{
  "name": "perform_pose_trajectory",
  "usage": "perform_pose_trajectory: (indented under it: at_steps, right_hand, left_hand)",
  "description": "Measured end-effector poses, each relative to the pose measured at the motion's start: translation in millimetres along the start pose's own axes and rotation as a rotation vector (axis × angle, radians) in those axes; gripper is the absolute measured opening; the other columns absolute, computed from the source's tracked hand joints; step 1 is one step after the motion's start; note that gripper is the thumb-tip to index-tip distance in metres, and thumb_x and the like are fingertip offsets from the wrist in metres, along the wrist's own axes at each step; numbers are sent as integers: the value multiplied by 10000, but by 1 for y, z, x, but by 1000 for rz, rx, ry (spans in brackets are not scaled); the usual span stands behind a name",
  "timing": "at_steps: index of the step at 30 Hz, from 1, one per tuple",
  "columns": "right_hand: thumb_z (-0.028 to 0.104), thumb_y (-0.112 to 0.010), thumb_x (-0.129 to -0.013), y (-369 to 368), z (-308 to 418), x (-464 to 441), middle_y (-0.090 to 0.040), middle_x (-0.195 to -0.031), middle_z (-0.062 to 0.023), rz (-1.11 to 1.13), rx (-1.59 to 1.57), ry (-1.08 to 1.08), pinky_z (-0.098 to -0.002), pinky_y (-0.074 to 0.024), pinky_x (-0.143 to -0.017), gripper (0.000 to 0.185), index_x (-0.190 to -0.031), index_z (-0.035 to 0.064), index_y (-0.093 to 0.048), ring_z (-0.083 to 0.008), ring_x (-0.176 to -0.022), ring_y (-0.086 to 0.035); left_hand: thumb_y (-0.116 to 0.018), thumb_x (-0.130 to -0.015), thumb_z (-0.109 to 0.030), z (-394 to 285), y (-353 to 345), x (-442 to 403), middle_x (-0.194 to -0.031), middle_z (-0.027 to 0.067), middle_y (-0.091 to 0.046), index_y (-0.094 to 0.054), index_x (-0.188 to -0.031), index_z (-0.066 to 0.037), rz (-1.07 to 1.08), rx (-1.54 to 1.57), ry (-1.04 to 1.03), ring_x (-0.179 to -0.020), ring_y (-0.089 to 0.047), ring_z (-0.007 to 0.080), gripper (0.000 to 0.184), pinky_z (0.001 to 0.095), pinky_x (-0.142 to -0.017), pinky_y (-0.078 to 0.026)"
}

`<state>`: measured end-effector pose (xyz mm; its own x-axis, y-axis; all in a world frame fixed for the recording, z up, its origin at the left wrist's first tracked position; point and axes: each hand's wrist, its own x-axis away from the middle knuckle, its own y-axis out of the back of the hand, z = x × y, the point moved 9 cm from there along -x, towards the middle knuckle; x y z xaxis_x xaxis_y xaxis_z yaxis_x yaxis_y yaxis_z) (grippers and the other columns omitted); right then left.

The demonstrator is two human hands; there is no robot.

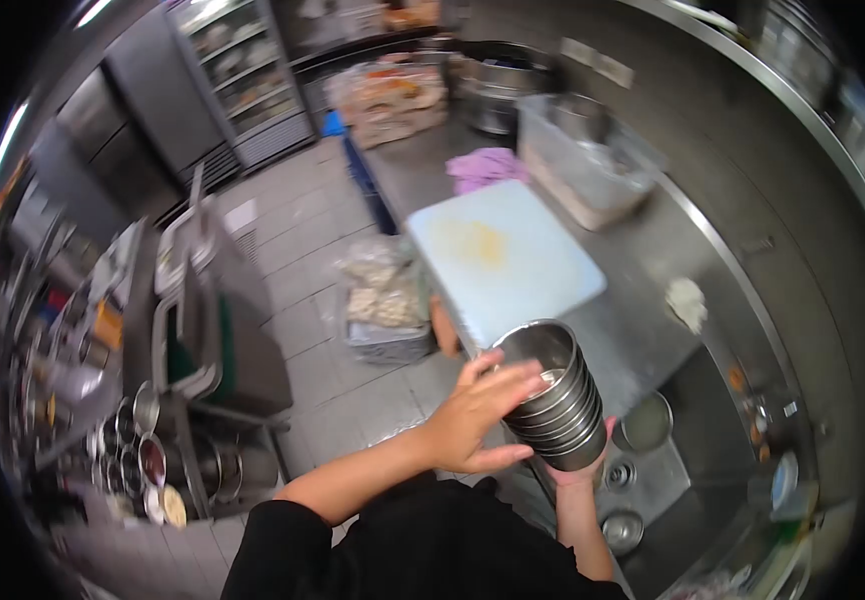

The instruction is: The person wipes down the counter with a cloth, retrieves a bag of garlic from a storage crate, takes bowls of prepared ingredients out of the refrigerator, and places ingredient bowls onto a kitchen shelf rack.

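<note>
Two bare hands are at a stack of metal cups (565, 418), which is held over the front edge of the steel counter (643, 330), between the cutting board and the sink. The right hand (575, 474) is clamped on the lower end, palm beneath the base and fingers curled up its far side. The left hand (475, 418) is at the upper end with thumb and fingers spread apart, the fingers crossing the near part of the open mouth and the thumb pointing at the side lower down; blur hides how firmly they touch. The stack leans, mouth tipped up and away from the body, its nested rims making close ridges around a tapering, round, shiny wall. Just beyond the mouth is the cutting board (538, 245), a thick, pale slab with rounded corners and a dull yellowish stain. Behind it are a crumpled, soft purple cloth (488, 168) and a translucent plastic tub (593, 195) with straight sides. A lumpy whitish thing (688, 304) lies on the smooth, brushed-looking metal to the right. In the angular steel sink (698, 425), beside the lower end, are a round metal bowl (646, 422) and a smaller, shiny one (623, 531).
</note>
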<state>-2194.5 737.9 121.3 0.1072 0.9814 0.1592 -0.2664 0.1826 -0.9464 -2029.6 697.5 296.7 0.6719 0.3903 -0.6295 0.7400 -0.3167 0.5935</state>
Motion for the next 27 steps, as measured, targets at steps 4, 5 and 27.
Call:
perform_pose_trajectory:
  at_steps: [4, 5, 27]
  right_hand:
    - [631, -437, -902, -32, -96, -55, -448, -1432, -201, 80, 164, -220, -544, -368, -1074, 802, -1418, 18, -398, -374, -1301, -460]
    - [631, -437, -902, -30, -126, -70, -448, -1432, -201, 97, 178, -260, -544, -368, -1074, 802, -1418, 18, -398, -374, -1301, -460]
    - [631, -397, -930, -68, -542, -346, -487, -1414, -117, -4, 364, -758, -642, -396, -1013, 688, -1436, 166, -404, -330, -1267, -504]
  left_hand:
    - [-759, -805, -394, 117, 67, 136, -1537, 143, -230, -163, -1505, -68, -630, 389, 634, -1426, -238, 270, 975, 471, -1134, -260]
    - [-759, -805, -394, 128, 82, 161, -1537, 143, -230, -163, -1505, -68, -671, 366, 642, -1426, -238, 270, 975, 471, -1134, -260]
    - [-830, -717, -275, 410, 396, 263, -1148, 159, -515, -495, -938, -82, -179, 128, 644, -1107, -539, 373, 445, 401, -934, -449]
